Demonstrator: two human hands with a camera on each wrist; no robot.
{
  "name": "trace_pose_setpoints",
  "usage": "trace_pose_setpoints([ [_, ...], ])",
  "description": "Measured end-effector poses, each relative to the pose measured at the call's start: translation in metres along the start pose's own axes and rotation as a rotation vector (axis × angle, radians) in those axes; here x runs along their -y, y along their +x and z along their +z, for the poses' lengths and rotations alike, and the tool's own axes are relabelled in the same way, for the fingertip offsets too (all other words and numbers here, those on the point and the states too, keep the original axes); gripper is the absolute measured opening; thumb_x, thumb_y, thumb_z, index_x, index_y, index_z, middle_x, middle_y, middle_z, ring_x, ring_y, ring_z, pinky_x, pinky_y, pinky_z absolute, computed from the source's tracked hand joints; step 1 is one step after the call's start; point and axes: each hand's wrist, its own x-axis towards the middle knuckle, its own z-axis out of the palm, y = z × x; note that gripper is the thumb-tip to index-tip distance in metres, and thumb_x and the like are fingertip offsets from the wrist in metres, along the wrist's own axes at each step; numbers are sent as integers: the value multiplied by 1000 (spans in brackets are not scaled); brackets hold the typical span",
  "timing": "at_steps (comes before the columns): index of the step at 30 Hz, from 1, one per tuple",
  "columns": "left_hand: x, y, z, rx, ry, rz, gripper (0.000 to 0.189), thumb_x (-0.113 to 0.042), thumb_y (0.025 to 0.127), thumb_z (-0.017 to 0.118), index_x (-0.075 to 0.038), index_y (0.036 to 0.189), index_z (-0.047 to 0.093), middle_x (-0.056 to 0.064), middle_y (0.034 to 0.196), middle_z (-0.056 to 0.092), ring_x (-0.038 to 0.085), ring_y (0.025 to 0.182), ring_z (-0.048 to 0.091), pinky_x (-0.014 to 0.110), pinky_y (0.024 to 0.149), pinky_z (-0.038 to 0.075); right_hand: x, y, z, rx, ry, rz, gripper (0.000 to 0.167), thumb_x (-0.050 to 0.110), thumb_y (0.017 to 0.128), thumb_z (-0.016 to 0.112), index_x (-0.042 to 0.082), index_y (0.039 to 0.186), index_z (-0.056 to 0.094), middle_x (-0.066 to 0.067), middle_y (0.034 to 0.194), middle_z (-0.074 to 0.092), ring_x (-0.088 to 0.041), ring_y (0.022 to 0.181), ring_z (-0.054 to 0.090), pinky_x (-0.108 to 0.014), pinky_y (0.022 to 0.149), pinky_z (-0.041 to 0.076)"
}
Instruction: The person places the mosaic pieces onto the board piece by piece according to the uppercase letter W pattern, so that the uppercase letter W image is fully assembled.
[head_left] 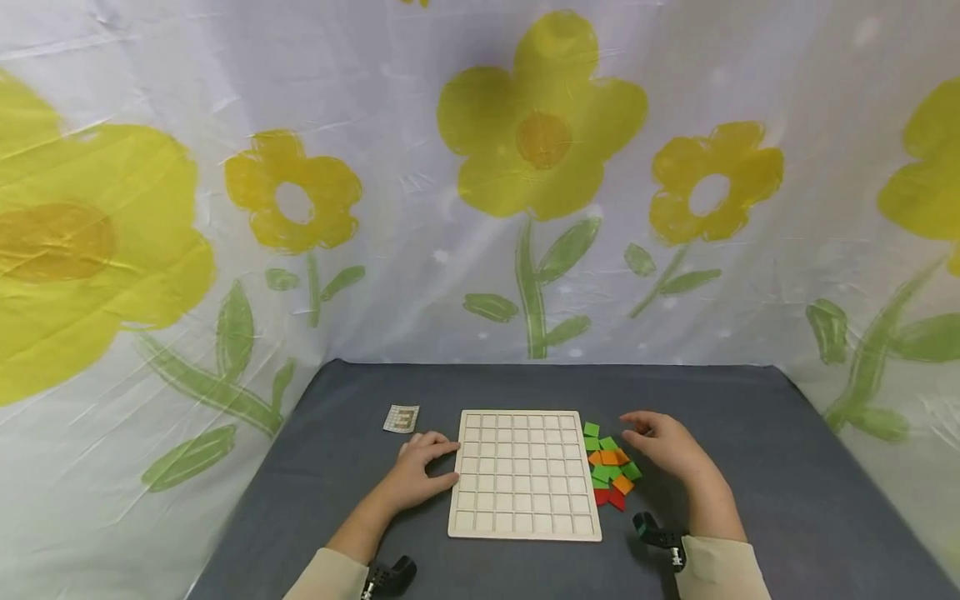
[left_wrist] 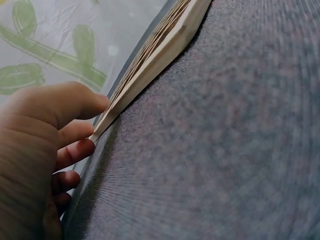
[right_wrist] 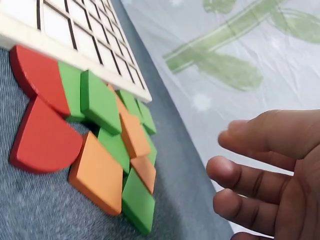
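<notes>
A pale wooden grid board (head_left: 522,473) with rows of square recesses lies flat on the dark table. At its left edge rests my left hand (head_left: 422,472); its thumb and index fingertip (left_wrist: 100,104) are right at the rim, the other fingers loosely bent. Beside the board's right edge is a loose pile of small tiles (head_left: 609,457). Green squares (right_wrist: 102,102), orange squares (right_wrist: 97,175) and red round-edged pieces (right_wrist: 46,140) overlap there. My right hand (head_left: 666,443) hovers just right of the pile, fingers relaxed and apart, nothing between them.
A small printed card (head_left: 401,418) with a grid pattern lies beyond the left hand. Grey-blue cloth (head_left: 712,387) covers the table, and a white curtain (head_left: 405,275) with yellow flowers hangs behind it. Each wrist wears a black camera mount (head_left: 658,533).
</notes>
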Motion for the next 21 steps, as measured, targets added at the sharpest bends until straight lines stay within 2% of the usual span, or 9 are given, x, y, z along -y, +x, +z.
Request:
trace_pose_setpoints([
  [4,0,1,1,3,38,14,48,-29,91,78,-10,135,69,1,125,59,23,111,48,52,93,34,-9,0,1,26,30,-1,34,15,100,67,0,131,67,-13,109,63,-27,91,58,-44,76,51],
  [10,1,1,0,11,61,14,51,-28,91,77,-9,137,67,3,130,57,28,121,44,54,98,33,-16,6,8,60,72,-13,36,10,97,69,-2,130,67,-8,94,62,-24,80,55,-40,72,46],
  [12,0,1,0,4,64,26,50,-27,91,77,-8,137,67,4,129,58,29,121,44,55,97,33,-18,9,13,60,64,-9,36,9,97,68,0,132,68,-8,97,64,-24,83,55,-39,73,46],
  [15,-1,2,0,-1,67,37,50,-26,91,77,-7,136,68,5,128,58,30,120,45,56,96,33,-21,13,21,49,32,-3,35,6,98,65,3,133,69,-13,111,67,-26,91,57,-41,77,48],
  [19,-2,1,0,22,64,12,50,-26,91,77,-9,137,67,5,130,57,30,123,44,56,98,32,-23,16,29,27,-24,6,33,4,100,61,8,130,72,-19,126,65,-30,103,59,-50,89,51],
  [21,-2,0,0,31,62,-2,50,-26,91,76,-10,138,67,5,130,57,30,124,43,55,99,32,-22,16,31,24,-44,6,32,5,100,62,8,130,73,-20,127,64,-31,106,60,-53,93,50],
])
